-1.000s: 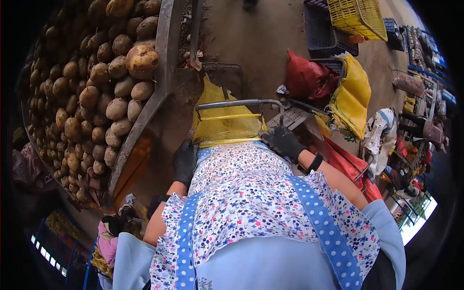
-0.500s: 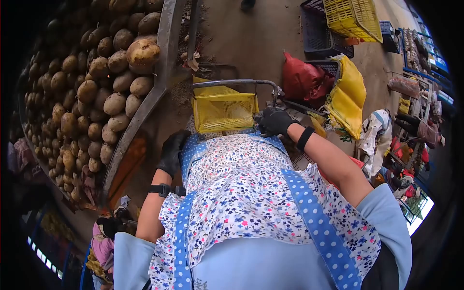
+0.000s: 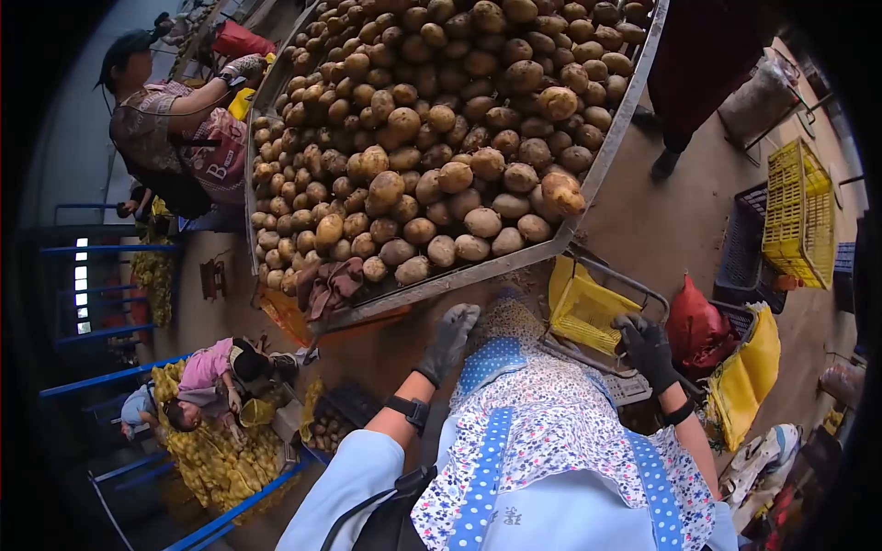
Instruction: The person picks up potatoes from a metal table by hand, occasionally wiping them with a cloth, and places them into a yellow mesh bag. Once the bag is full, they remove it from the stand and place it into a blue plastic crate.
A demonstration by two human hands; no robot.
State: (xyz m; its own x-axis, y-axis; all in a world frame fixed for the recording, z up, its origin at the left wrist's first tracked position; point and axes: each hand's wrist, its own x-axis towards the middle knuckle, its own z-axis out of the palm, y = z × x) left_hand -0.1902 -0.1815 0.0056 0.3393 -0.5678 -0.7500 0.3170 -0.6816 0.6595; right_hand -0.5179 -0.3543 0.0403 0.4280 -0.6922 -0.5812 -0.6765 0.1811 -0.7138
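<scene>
Dark work gloves cover both my hands. My left hand (image 3: 450, 338) is raised in front of the apron, just short of the near edge of a metal-rimmed bin (image 3: 450, 292). Its fingers look loosely stretched, with nothing visible in them. A large heap of soil-covered potatoes (image 3: 482, 221) fills the bin. To the right, my right hand (image 3: 646, 351) is closed at the side edge of a yellow mesh bag (image 3: 588, 312). The bag hangs open in a tubular metal stand (image 3: 625, 273); the exact finger contact is partly hidden.
A brown cloth (image 3: 331, 283) lies at the bin's near-left corner. Right of the stand are a red sack (image 3: 701, 326), a yellow sack (image 3: 749, 376) and a yellow crate (image 3: 796, 216). One person (image 3: 175, 129) works at the bin's left; another (image 3: 209, 376) is near yellow bags.
My view has swung left, bringing the potato bin to the centre and people on the left into sight. My left hand has risen toward the bin; my right stays at the bag.
</scene>
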